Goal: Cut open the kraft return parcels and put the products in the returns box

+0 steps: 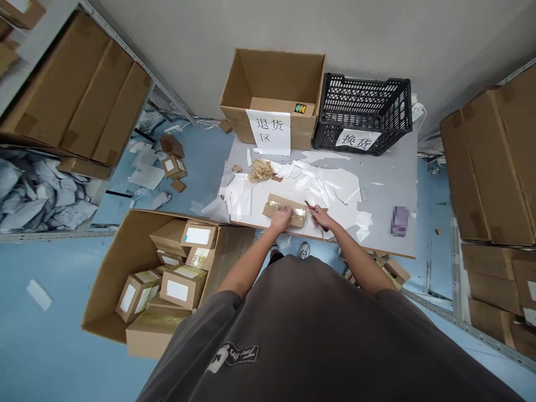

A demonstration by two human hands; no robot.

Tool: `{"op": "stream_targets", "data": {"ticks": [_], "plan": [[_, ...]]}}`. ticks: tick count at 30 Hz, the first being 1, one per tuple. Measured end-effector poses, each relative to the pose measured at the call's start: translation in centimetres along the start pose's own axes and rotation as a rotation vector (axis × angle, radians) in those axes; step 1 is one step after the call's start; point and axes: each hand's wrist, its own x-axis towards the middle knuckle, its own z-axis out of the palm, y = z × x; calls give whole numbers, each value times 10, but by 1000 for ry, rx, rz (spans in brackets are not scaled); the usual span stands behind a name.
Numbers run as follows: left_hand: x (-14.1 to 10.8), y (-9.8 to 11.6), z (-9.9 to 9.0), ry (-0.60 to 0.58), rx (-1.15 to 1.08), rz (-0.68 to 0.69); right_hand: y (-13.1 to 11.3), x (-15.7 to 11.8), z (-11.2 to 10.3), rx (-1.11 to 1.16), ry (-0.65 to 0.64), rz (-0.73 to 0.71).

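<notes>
A small cardboard box with shiny clear tape along its top lies near the table's front edge. My left hand is closed on the near side of this box, its fingers bent over the tape. Just to the right, my right hand grips a red and black utility knife. The knife's tip points up and left, close to the box's right end. Torn white paper strips and a crumpled wad of brown tape lie behind the box.
On the table's back stand a large open carton with a paper sign and a black plastic crate. A blurred purple item lies at right. A big carton holding several small boxes stands at left. Shelves of cartons flank both sides.
</notes>
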Motion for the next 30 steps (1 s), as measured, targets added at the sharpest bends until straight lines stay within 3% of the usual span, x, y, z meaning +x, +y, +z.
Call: {"op": "stream_targets", "data": {"ticks": [3, 9, 13, 19, 26, 30], "plan": [[0, 7, 5, -6, -24, -43, 12, -16, -3, -159, -108, -75], [1, 9, 6, -23, -28, -124, 18, -9, -11, -458, -30, -136], [2, 8, 3, -53, 2, -139, 18, -1, -12, -516, -69, -168], [4, 9, 0, -75, 26, -160, 11, 2, -14, -397, -107, -158], [2, 13, -4, -84, 58, -153, 11, -6, -5, -96, -301, 85], [3, 16, -9, -106, 89, -187, 15, -9, -1, -87, -260, 69]]}}
